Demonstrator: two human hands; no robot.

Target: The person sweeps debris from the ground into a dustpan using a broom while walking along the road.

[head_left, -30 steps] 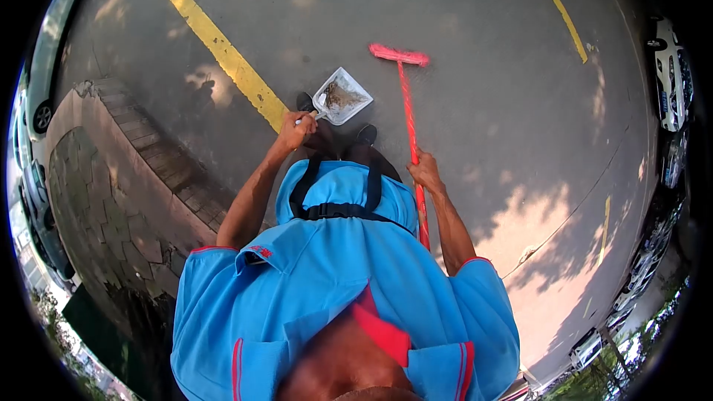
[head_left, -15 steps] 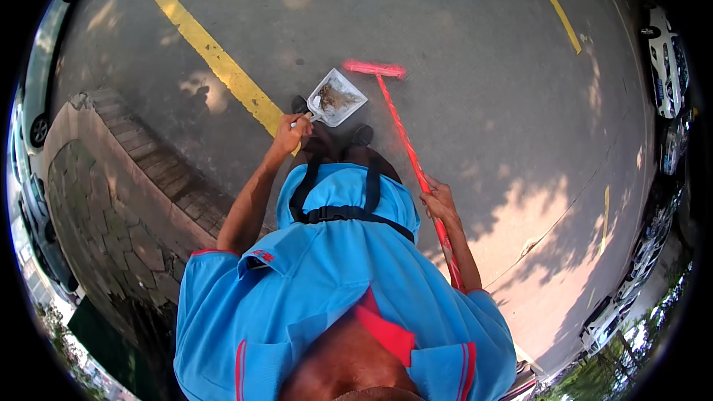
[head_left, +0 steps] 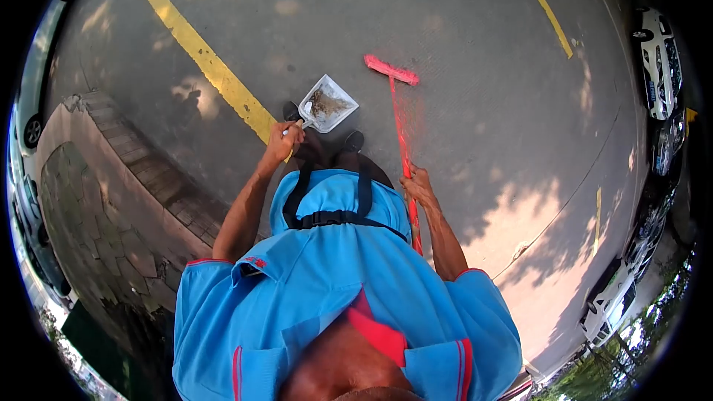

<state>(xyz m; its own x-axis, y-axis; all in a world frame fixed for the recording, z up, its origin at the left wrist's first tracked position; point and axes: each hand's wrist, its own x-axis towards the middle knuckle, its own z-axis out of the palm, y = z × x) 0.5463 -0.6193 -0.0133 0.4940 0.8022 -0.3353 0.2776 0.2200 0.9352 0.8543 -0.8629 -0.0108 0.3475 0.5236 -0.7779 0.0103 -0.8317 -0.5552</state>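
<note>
My left hand (head_left: 283,139) is closed round the handle of a white dustpan (head_left: 336,109), which holds brown debris and a small white piece. The pan is just in front of my dark shoes. Farther right, my right hand (head_left: 418,183) grips the red pole of a broom (head_left: 399,122). Its pink-red head (head_left: 391,70) is on the grey pavement, ahead and to the right of the dustpan and apart from it. The pole's lower end passes beside my right forearm.
A wide yellow line (head_left: 200,48) runs toward my feet, and a thinner one (head_left: 546,4) lies at upper right. A curved brick kerb (head_left: 137,160) borders stone paving at left. Parked cars stand at both sides, including a white car (head_left: 658,67).
The broom head first swung left toward the dustpan, then moved back right, away from it. My right hand shifted with the pole. The dustpan stays in my left hand, slightly farther left in view.
</note>
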